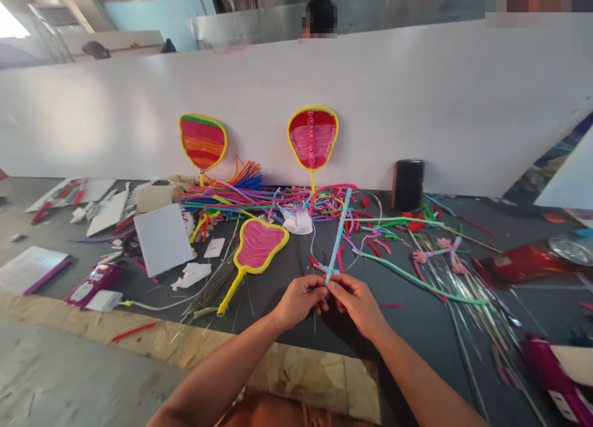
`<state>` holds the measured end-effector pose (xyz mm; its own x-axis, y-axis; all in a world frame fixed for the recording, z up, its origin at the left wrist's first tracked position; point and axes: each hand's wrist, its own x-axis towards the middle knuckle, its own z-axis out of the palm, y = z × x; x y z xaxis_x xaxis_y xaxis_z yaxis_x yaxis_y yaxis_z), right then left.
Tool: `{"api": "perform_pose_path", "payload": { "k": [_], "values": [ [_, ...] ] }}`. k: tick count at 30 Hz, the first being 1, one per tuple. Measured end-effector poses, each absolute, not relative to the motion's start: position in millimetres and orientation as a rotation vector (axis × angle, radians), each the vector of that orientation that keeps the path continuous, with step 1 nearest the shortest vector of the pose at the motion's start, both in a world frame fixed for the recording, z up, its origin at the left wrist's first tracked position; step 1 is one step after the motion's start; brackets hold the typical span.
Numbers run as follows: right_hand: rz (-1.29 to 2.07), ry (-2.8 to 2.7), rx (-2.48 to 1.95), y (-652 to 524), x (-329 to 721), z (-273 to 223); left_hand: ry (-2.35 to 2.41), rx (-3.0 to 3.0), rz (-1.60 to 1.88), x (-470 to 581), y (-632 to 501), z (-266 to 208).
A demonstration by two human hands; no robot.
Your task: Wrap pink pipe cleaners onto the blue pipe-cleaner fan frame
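Bare forearms (231, 365) lie nearest; beyond them, left hand (302, 300) and right hand (356, 300) pinch the near end of a light-blue pipe cleaner (338, 235), right of a yellow-rimmed pink hand fan (260, 245).

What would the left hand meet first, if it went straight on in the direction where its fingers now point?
Beyond the light-blue stem at its fingertips, the left hand would likely meet the right hand first; whether the hands already touch is unclear.
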<state>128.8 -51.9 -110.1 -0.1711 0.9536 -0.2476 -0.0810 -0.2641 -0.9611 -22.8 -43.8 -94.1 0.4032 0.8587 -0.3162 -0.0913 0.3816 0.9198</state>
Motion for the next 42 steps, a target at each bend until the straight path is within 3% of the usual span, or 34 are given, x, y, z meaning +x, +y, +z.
{"api": "perform_pose_path", "payload": {
  "k": [12,34,42],
  "values": [
    [1.602,-0.807,-1.142,-45.7,135.7,-110.8,0.900,0.770,0.625,-29.6,-43.4,-103.3],
    [1.654,-0.832,-1.095,-49.8,131.6,-112.6,0.852,0.742,0.538,-28.2,-44.9,-99.2],
    [1.653,-0.901,-1.131,-48.8,135.2,-114.4,0.859,0.826,0.733,-27.0,-44.6,-95.1]
  ]
}}
